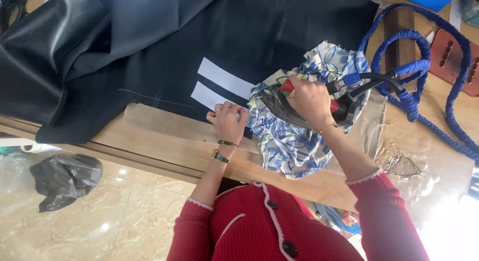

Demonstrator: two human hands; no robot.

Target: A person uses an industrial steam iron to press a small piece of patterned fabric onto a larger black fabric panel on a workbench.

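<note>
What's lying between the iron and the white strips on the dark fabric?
The blue floral cloth lies under the iron held by the right hand, and its edge reaches toward the white strips. The left hand presses the nearer strip's end beside that cloth.

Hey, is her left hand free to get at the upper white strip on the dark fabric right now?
Probably yes. The left hand lies flat on the lower white strip, and the upper strip lies just beyond it on the dark fabric, uncovered. The right hand grips the iron off to the side.
</note>
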